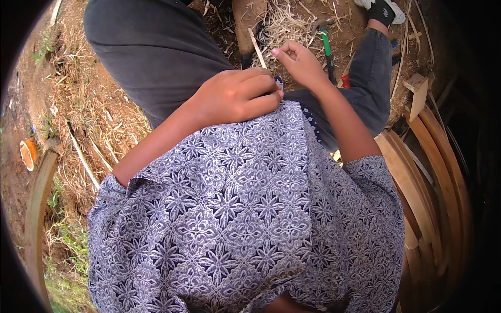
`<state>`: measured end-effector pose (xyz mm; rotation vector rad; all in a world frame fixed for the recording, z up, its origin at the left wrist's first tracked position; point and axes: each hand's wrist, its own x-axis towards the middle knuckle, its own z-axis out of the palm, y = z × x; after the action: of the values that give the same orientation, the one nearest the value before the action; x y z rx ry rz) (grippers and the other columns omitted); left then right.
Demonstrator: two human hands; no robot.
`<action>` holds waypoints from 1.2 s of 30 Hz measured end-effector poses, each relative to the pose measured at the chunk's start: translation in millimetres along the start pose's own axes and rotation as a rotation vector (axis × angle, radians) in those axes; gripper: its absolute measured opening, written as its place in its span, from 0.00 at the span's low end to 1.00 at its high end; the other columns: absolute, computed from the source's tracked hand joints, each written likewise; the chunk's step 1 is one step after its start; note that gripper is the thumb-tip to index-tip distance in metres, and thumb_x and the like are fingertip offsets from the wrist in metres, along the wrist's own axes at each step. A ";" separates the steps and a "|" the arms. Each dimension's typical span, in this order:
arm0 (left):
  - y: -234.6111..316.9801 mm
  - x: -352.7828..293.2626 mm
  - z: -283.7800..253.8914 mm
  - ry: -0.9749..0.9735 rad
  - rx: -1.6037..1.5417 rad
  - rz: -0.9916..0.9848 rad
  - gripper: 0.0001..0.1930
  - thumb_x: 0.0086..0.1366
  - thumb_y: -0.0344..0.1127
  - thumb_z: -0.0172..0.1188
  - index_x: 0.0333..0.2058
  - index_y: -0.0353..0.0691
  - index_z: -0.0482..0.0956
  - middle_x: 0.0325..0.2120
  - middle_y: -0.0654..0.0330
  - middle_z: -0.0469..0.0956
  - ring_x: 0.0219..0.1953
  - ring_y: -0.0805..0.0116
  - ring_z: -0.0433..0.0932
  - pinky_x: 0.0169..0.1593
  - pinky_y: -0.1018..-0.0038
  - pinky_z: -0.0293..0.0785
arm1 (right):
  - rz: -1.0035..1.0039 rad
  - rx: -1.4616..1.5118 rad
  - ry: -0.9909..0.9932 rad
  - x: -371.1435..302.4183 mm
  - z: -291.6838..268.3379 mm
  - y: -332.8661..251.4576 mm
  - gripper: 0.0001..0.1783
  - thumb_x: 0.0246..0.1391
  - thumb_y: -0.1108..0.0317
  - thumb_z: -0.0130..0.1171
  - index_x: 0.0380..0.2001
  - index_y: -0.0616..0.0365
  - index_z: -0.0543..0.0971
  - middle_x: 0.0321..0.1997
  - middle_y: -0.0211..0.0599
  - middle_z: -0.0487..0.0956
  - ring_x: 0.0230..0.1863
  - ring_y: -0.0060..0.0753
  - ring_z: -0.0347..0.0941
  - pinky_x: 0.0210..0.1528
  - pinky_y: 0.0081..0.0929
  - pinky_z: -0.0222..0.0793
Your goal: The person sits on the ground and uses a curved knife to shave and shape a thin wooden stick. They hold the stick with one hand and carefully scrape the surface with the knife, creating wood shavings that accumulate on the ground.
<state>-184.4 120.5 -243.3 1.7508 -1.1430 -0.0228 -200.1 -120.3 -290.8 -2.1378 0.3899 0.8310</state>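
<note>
- No word, number or sign can be read anywhere in view.
- The dark sock (381, 15) at the upper right bears a small white mark; it is too small to tell whether it is lettering or an emblem.
- The white shoe (398, 12) on the same foot shows dark patches, too small and blurred to make out as any label.

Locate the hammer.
In the head view, the hammer lies right of top centre, beside the shavings and just right of the right hand.
</note>
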 end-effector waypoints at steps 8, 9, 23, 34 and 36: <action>0.4 0.5 0.3 0.045 0.005 -0.008 0.10 0.52 0.27 0.66 0.35 0.35 0.82 0.34 0.58 0.80 0.41 0.60 0.85 0.35 0.72 0.85 | -0.016 -0.100 0.082 22.9 18.1 10.1 0.19 0.63 0.48 0.64 0.34 0.54 0.80 0.16 0.23 0.70 0.19 0.19 0.60 0.25 0.29 0.57; 0.3 0.7 1.0 0.043 0.000 -0.009 0.10 0.52 0.27 0.67 0.35 0.35 0.82 0.34 0.58 0.80 0.41 0.60 0.85 0.34 0.72 0.85 | -0.035 -0.121 0.105 26.8 21.2 14.4 0.20 0.63 0.47 0.64 0.35 0.54 0.81 0.16 0.24 0.71 0.19 0.20 0.62 0.25 0.30 0.59; 0.9 -0.2 0.1 0.013 -0.006 -0.033 0.10 0.52 0.27 0.66 0.35 0.35 0.82 0.34 0.58 0.80 0.42 0.60 0.85 0.37 0.71 0.85 | 0.162 0.101 0.018 24.6 3.3 5.6 0.24 0.60 0.41 0.64 0.39 0.53 0.83 0.23 0.31 0.79 0.26 0.25 0.73 0.34 0.31 0.70; 1.2 -1.7 0.5 0.009 0.003 -0.044 0.11 0.52 0.27 0.66 0.36 0.35 0.83 0.33 0.59 0.80 0.41 0.60 0.84 0.36 0.71 0.85 | -0.016 -0.221 0.022 49.8 12.6 17.6 0.24 0.58 0.40 0.64 0.39 0.49 0.84 0.32 0.40 0.82 0.37 0.41 0.79 0.41 0.39 0.73; 0.0 -1.5 1.8 0.011 0.006 -0.041 0.11 0.52 0.27 0.66 0.36 0.35 0.83 0.33 0.58 0.80 0.41 0.60 0.84 0.36 0.71 0.85 | 0.039 -0.238 0.023 59.6 16.3 20.4 0.25 0.57 0.37 0.63 0.40 0.47 0.84 0.38 0.47 0.85 0.44 0.51 0.83 0.48 0.44 0.76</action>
<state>-186.1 120.2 -244.8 1.7773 -1.1000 -0.0349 -173.8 -120.8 -350.3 -2.3673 0.3602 0.9144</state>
